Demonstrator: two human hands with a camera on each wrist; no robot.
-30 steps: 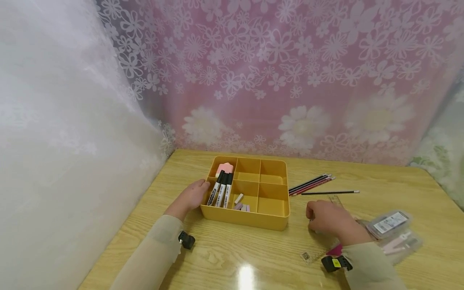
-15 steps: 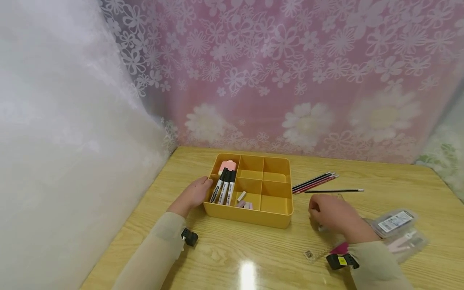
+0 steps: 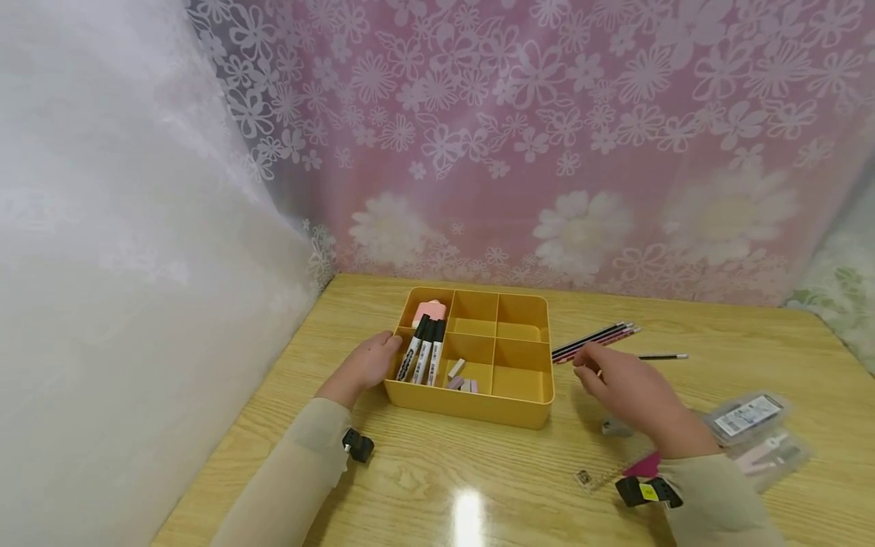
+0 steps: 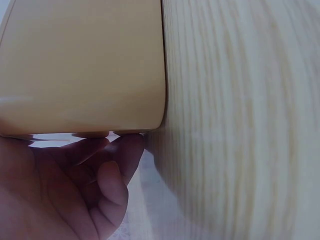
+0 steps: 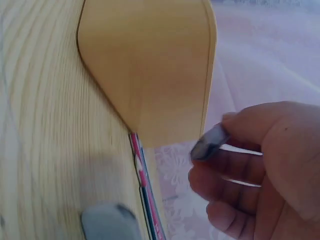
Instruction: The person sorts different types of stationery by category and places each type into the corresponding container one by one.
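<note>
A yellow six-compartment organizer box [image 3: 472, 410] stands on the table. My left hand [image 3: 369, 363] rests against its left side, fingertips at the outer wall; in the left wrist view these fingers [image 4: 112, 187] are bent loosely beside the wall. Right of the box, my right hand [image 3: 632, 387] is raised above the table. Between its thumb and fingers it pinches a small grey piece with a dark end [image 5: 209, 143], too blurred to name. A similar grey rounded piece [image 5: 110, 222] lies below on the table. Several markers [image 3: 425, 353] and small eraser-like blocks [image 3: 459, 374] sit in the front compartments.
Several pencils [image 3: 588, 342] lie by the box's right side, with another pencil [image 3: 666, 356] apart. A clear ruler [image 3: 591, 479], a magenta piece [image 3: 642, 465] and clear plastic cases [image 3: 748, 418] lie around the right forearm. A pink item [image 3: 429, 311] fills the back-left compartment. A floral curtain [image 3: 478, 152] hangs behind.
My right hand has risen from the table and moved a little toward the pencils, with the grey piece in its fingers, uncovering another grey piece below. My left hand stays at the box.
</note>
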